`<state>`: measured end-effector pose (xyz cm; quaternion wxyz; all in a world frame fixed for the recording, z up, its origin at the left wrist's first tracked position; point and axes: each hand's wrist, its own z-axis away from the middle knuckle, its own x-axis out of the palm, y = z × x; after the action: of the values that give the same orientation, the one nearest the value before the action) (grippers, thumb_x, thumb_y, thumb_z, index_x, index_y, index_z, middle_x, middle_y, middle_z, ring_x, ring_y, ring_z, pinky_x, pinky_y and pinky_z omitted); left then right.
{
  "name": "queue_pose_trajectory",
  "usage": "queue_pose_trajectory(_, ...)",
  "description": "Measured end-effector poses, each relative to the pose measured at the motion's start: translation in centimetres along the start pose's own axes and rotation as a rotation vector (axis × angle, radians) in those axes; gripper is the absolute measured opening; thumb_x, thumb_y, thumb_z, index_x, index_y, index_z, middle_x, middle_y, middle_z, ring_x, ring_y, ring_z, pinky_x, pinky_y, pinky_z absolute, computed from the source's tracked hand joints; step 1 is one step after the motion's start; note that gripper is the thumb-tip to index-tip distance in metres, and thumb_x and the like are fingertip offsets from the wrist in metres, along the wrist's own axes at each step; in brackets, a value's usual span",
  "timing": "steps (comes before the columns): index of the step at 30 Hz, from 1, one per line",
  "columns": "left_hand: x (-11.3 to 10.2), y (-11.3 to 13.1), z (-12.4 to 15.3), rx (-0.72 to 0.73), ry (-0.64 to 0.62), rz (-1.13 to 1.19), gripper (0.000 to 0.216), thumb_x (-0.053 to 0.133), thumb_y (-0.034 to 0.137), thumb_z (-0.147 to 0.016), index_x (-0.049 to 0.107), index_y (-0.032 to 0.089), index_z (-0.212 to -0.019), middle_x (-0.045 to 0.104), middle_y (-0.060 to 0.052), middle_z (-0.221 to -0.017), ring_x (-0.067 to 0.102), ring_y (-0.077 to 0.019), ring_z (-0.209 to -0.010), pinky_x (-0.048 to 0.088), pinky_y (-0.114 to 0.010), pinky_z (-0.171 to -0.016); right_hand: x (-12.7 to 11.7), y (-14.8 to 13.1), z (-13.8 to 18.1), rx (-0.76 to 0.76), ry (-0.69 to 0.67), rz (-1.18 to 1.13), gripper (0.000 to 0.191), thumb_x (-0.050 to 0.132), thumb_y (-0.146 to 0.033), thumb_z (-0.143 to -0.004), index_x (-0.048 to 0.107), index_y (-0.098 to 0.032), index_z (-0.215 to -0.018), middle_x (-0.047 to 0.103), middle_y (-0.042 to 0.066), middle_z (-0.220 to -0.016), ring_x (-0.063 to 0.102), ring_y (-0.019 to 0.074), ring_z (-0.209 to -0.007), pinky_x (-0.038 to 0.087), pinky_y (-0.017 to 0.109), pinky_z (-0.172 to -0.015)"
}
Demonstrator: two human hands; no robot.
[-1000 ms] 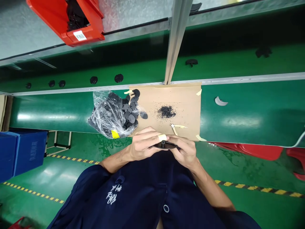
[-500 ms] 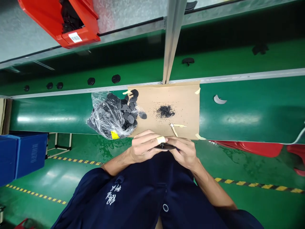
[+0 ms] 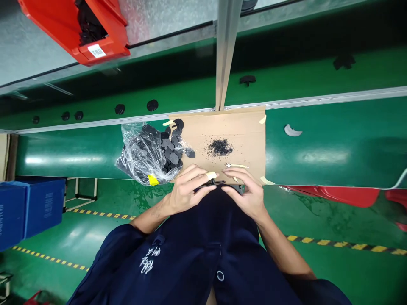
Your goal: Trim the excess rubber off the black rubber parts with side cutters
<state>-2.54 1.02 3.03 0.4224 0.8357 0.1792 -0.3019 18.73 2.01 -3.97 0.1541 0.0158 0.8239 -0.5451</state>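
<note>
My left hand [image 3: 187, 188] pinches a thin black disc-shaped part [image 3: 213, 184], seen nearly edge-on, with a small piece standing up from it. Pale tape wraps one of its fingers. My right hand [image 3: 246, 190] is just right of the part, its thumb and fingers spread; whether a fingertip touches the part's edge I cannot tell. Beyond the hands, a cutter-like tool with pale yellow handles [image 3: 238, 165] lies on the cardboard sheet [image 3: 251, 127]. A heap of small black bits [image 3: 220, 147] rests farther back. On the left, a clear plastic bag [image 3: 140, 154] spills black discs [image 3: 174, 158].
Behind the bench, a green conveyor belt [image 3: 184, 91] carries several round black parts. A metal post [image 3: 226, 55] rises at the cardboard's back edge. A red bin [image 3: 111, 53] holds dark parts at upper left. A grey crescent piece [image 3: 292, 130] lies at right.
My right hand has let go of the black disc part and spread its fingers. My left hand keeps hold of the part and has shifted slightly left and away from me.
</note>
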Motion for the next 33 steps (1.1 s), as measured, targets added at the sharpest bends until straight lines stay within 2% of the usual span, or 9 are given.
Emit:
queue_pose_trajectory(3, 0.2, -0.3, 0.2, -0.033, 0.024, -0.018, 0.027, 0.069, 0.026, -0.097, 0.069, 0.016, -0.123, 0.070, -0.006, -0.089, 0.065, -0.0142, -0.077, 0.054, -0.026, -0.069, -0.7, 5.5, 1.5, 0.142, -0.135, 0.230, 0.041, 0.071, -0.046, -0.093, 0.068, -0.022, -0.126, 0.068, 0.015, -0.125, 0.065, 0.0315, -0.119, 0.054, 0.052, -0.106)
queue_pose_trajectory(7, 0.4, -0.6, 0.4, -0.066, 0.063, -0.052, 0.026, 0.070, 0.028, -0.097, 0.069, 0.017, -0.119, 0.071, -0.004, -0.085, 0.066, -0.0140, -0.074, 0.055, -0.026, -0.070, -0.3, 12.4, 3.7, 0.439, -0.282, 0.582, 0.062, 0.080, -0.042, -0.084, 0.062, -0.013, -0.135, 0.053, 0.026, -0.145, 0.049, 0.0449, -0.138, 0.046, 0.063, -0.112)
queue_pose_trajectory(11, 0.3, -0.6, 0.5, -0.045, 0.045, -0.109, 0.015, 0.070, 0.023, -0.095, 0.072, 0.018, -0.109, 0.073, -0.006, -0.087, 0.065, -0.0158, -0.076, 0.054, -0.029, -0.072, 1.2, 14.3, 4.7, 0.487, -0.252, 0.586, 0.061, 0.081, -0.033, -0.082, 0.062, -0.005, -0.132, 0.050, 0.034, -0.142, 0.045, 0.0520, -0.138, 0.040, 0.073, -0.110)
queue_pose_trajectory(14, 0.2, -0.6, 0.5, -0.043, 0.067, -0.133, 0.013, 0.073, 0.021, -0.093, 0.072, 0.018, -0.106, 0.072, -0.004, -0.081, 0.063, -0.0147, -0.072, 0.052, -0.028, -0.069, 1.9, 12.1, 4.2, 0.426, -0.154, 0.495, 0.051, 0.072, -0.043, -0.090, 0.063, -0.012, -0.130, 0.053, 0.028, -0.141, 0.049, 0.0460, -0.137, 0.042, 0.072, -0.110)
queue_pose_trajectory(18, 0.5, -0.5, 0.4, -0.074, 0.052, -0.027, 0.013, 0.073, 0.025, -0.094, 0.073, 0.018, -0.105, 0.072, -0.005, -0.085, 0.065, -0.0141, -0.076, 0.053, -0.027, -0.071, 1.8, 5.6, 1.9, 0.193, -0.138, 0.054, 0.047, 0.066, -0.049, -0.096, 0.063, -0.024, -0.136, 0.067, 0.013, -0.121, 0.069, 0.0256, -0.108, 0.060, 0.046, -0.097)
queue_pose_trajectory(22, 0.2, -0.4, 0.3, -0.153, -0.041, 0.210, 0.026, 0.073, 0.039, -0.094, 0.074, 0.018, -0.110, 0.072, -0.006, -0.089, 0.067, -0.0150, -0.079, 0.056, -0.027, -0.073, 1.0, 0.2, -1.0, -0.036, -0.092, -0.246, 0.020, 0.067, -0.036, -0.098, 0.076, -0.023, -0.109, 0.073, 0.008, -0.098, 0.072, 0.0184, -0.083, 0.063, 0.034, -0.076)
queue_pose_trajectory(26, -0.7, -0.8, -0.2, -0.299, -0.217, 0.578, 0.058, 0.049, 0.063, -0.100, 0.078, 0.014, -0.111, 0.074, -0.014, -0.097, 0.072, -0.0199, -0.086, 0.060, -0.031, -0.076, 0.0, -1.3, -2.1, -0.128, -0.085, -0.251, 0.014, 0.068, -0.028, -0.098, 0.080, -0.022, -0.096, 0.075, 0.008, -0.090, 0.072, 0.0177, -0.076, 0.063, 0.031, -0.070)
queue_pose_trajectory(30, -1.2, -1.4, -0.9, -0.411, -0.302, 0.743, 0.032, 0.070, 0.045, -0.095, 0.081, 0.014, -0.094, 0.076, -0.010, -0.086, 0.073, -0.0161, -0.075, 0.058, -0.024, -0.068, -1.1, -2.1, -2.7, -0.157, -0.239, -0.257, 0.015, 0.066, -0.027, -0.100, 0.079, -0.021, -0.098, 0.075, 0.008, -0.091, 0.072, 0.0155, -0.075, 0.061, 0.028, -0.069)
queue_pose_trajectory(33, -1.4, -1.5, -1.2, -0.408, -0.361, 0.763, 0.024, 0.077, 0.038, -0.090, 0.080, 0.014, -0.087, 0.076, -0.008, -0.079, 0.072, -0.0147, -0.069, 0.056, -0.022, -0.064, -1.7, -2.9, -3.2, -0.125, -0.398, -0.283, 0.015, 0.065, -0.027, -0.100, 0.078, -0.020, -0.095, 0.075, 0.007, -0.089, 0.071, 0.0145, -0.076, 0.060, 0.026, -0.070)
